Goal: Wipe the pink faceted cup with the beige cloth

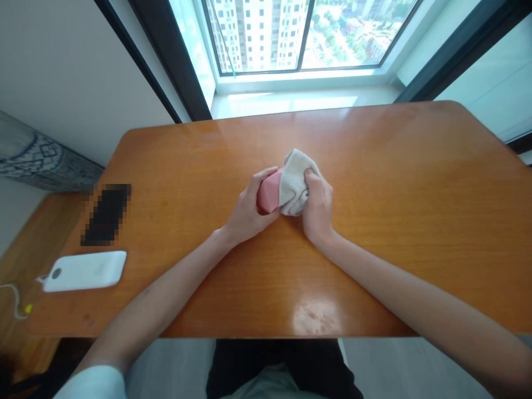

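Observation:
Over the middle of the wooden table (199,183), my left hand (249,208) is wrapped round a pink block-like object (269,192) with flat, angled faces; I cannot make out its exact kind. A whitish cloth (296,180) covers the object's right side and hides that part of it. My right hand (319,205) grips the bunched cloth, thumb on top, and presses it against the pink object. The fingers of my right hand are mostly hidden behind the cloth.
On the table's left side lie a dark, pixelated rectangle (106,215) and a white oblong device (85,271) with a cable at its left end. A window (307,36) stands beyond the far edge. A patterned curtain (50,160) hangs at the left.

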Tool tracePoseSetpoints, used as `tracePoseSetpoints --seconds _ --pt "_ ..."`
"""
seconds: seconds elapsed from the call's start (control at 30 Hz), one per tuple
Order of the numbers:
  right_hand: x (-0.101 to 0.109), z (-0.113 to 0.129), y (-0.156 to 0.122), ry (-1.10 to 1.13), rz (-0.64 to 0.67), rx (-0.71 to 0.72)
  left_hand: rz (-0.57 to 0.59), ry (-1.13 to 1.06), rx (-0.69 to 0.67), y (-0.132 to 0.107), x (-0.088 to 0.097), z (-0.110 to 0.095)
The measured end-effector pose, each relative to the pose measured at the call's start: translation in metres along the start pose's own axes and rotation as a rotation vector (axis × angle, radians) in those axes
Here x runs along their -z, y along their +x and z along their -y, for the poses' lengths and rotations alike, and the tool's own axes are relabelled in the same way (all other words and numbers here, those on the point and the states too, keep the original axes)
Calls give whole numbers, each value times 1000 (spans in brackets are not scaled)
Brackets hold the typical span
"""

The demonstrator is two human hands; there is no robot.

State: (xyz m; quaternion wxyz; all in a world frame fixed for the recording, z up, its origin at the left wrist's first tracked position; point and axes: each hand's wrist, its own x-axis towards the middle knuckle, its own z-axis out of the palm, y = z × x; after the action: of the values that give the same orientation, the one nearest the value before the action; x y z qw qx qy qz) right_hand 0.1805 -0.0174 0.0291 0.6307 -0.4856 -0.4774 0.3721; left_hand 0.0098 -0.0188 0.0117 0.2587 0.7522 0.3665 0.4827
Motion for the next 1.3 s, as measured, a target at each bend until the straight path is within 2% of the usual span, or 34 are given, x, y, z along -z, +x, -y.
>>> tracePoseSetpoints --seconds 0.1,0.17,0.23,0.3,0.4,0.47,0.53,0.57,0.63,0.83,0.9,1.0,1.1,1.17,1.23,1.3 --pt "4 4 -3 11 4 -54 -44 -6 60 -3 -5 -11" --pt "8 5 -7 -43 39 2 -85 0 111 -4 -10 -20" --pt "15 5 -11 -137 91 167 -114 0 150 -5 -15 -26" --pt "22 6 -14 -262 189 394 -134 -14 203 -5 -19 -29" --pt "33 11 -14 -470 350 725 -128 -49 211 -7 -22 -26" --pt "36 14 -12 -553 433 864 -119 -71 189 -10 -22 -22" --pt "37 17 -10 -574 470 908 -124 -96 182 -12 -22 -20" --pt "36 17 -10 -566 474 890 -121 -102 194 -13 -21 -20" --pt "33 17 -10 -503 419 763 -116 -78 225 -13 -21 -21" --pt "16 11 -17 -98 37 47 -96 28 238 -9 -20 -29" --pt "12 8 -15 30 -11 -132 -104 39 254 -9 -20 -30" --pt "11 0 -10 165 -25 -261 -111 61 322 -11 -20 -31" --pt "14 -7 -8 194 2 -319 -112 51 357 -11 -18 -32" --pt "17 -7 -11 129 18 -285 -107 41 357 -11 -16 -33" --pt "22 -2 -17 -12 64 -96 -89 29 351 -12 -14 -33" --pt "27 6 -22 -209 161 230 -61 0 331 -13 -13 -32"
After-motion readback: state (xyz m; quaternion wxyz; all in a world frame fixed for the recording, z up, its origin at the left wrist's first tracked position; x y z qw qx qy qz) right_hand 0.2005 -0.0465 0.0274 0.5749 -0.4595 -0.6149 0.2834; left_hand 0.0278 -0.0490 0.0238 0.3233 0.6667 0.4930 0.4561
